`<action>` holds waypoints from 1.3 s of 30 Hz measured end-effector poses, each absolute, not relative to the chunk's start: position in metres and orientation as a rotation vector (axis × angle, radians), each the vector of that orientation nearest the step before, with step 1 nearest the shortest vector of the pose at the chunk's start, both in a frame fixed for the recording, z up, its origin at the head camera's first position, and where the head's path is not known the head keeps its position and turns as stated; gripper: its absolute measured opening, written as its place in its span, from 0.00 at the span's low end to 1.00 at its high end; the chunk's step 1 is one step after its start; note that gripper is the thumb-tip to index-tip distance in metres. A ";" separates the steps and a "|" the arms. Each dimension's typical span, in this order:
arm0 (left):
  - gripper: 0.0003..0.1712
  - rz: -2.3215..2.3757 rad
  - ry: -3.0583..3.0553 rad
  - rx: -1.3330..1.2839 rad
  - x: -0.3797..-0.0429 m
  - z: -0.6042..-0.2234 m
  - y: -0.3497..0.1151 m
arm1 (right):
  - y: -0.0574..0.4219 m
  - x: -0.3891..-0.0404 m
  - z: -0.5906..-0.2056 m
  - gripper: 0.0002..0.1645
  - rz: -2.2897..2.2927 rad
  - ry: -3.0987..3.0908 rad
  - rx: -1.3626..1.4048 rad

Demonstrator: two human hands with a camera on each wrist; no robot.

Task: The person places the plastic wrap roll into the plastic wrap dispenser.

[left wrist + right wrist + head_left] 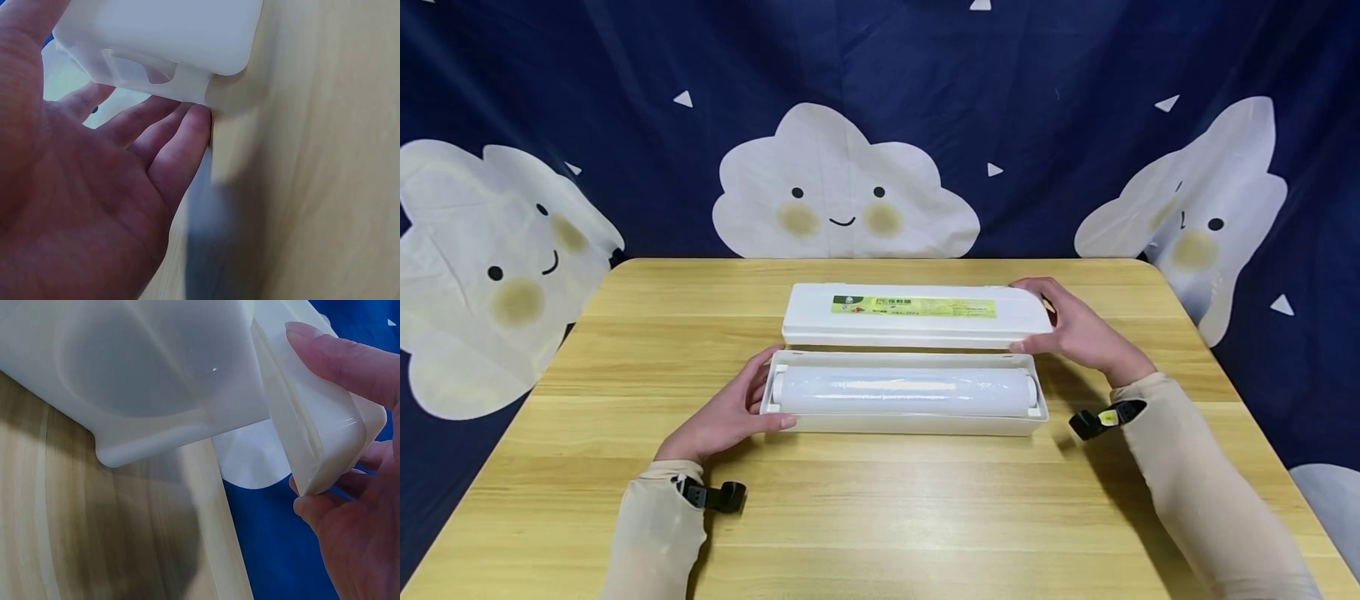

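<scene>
A long white plastic-wrap box (pixel 917 426) lies across the table, its top uncovered. Inside it rests a shiny roll of plastic wrap (pixel 902 392). My left hand (pixel 730 417) holds the box's left end, thumb along the near side and fingers at the far side. Just behind the box is its white lid (pixel 917 335), bearing a yellow-green label (pixel 913 307). My right hand (pixel 1078 329) grips the lid's right end between thumb and fingers. The right wrist view shows the lid (pixel 325 419) tilted beside the box end (pixel 175 381).
The wooden table (pixel 880 517) stretches around the box on every side. Behind it hangs a dark blue cloth (pixel 1030 75) with white cloud faces. Each sleeve carries a small black wrist camera, such as the left camera (pixel 722 497).
</scene>
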State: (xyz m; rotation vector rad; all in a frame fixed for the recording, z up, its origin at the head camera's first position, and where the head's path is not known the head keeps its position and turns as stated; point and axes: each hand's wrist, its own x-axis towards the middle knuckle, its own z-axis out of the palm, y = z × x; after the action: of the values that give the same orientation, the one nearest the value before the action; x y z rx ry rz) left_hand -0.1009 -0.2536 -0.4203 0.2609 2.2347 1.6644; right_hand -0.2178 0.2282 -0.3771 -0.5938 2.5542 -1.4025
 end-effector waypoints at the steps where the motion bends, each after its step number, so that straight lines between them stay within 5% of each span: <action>1: 0.60 1.669 2.232 0.267 -0.101 -0.420 -0.253 | 0.229 -0.217 -0.377 0.49 -1.406 2.552 -0.592; 13: 0.46 1.619 2.380 0.293 -0.111 -0.413 -0.258 | 0.228 -0.214 -0.376 0.49 -1.452 2.504 -0.579; 26: 0.57 1.706 2.425 0.268 -0.155 -0.392 -0.228 | 0.230 -0.211 -0.374 0.47 -1.519 2.459 -0.590; 39: 0.55 1.806 2.399 0.324 -0.158 -0.391 -0.222 | 0.234 -0.205 -0.373 0.47 -1.543 2.453 -0.588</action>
State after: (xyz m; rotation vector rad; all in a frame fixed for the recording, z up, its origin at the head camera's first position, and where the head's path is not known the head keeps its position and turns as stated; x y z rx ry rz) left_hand -0.1580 -0.2216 -0.3908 0.3240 2.3993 1.8057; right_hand -0.2055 0.2341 -0.3732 -0.5882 2.4532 -1.5429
